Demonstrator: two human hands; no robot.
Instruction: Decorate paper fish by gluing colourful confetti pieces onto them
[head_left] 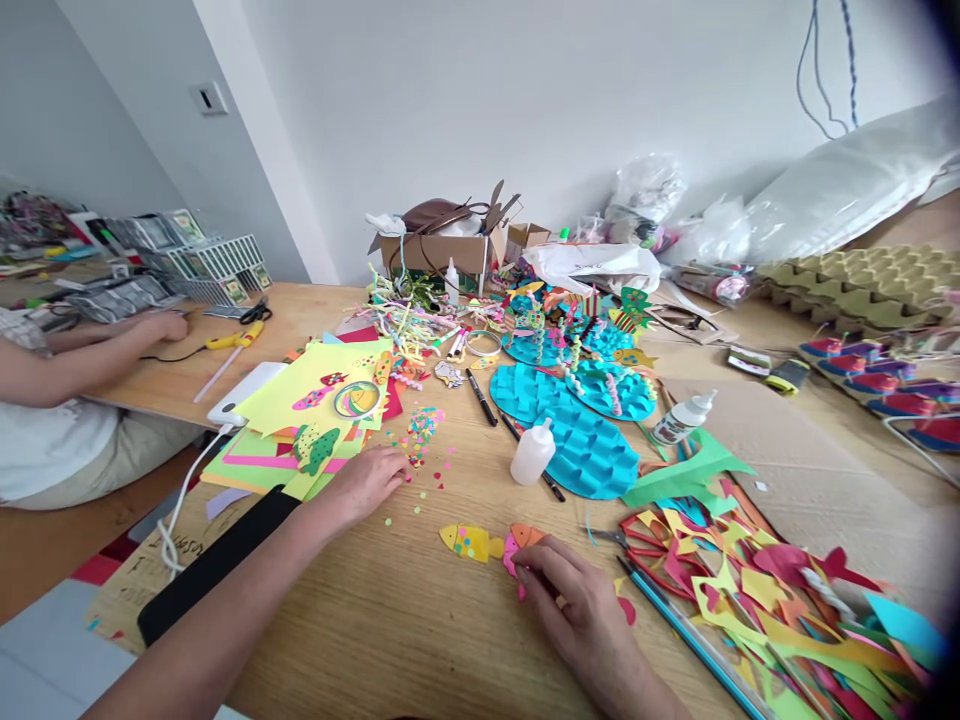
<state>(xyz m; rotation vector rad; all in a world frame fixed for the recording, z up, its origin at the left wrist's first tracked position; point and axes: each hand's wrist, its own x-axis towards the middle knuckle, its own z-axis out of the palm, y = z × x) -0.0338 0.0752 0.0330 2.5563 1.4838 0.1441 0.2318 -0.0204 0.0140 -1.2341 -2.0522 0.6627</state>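
My left hand (373, 480) rests on the wooden table with its fingers bent together. Its fingertips touch the edge of a scatter of small coloured paper confetti (425, 425); whatever they pinch is too small to make out. My right hand (581, 605) has thumb and fingers closed on a pink and orange paper fish (526, 537), partly covering it. Just left of that lies a yellow paper fish (466, 542) with coloured dots. A white squeeze bottle (532, 453) stands beyond my right hand. Part of a red paper piece (627, 611) shows beside that hand.
Blue textured paper ovals (589, 455) lie beyond the bottle. Paper scraps (780, 600), scissors (611, 537) and a blue rod (694, 635) are at right. Coloured sheets (319, 395) and a black flat object (225, 560) lie left. Another person's arm (112, 345) is at far left.
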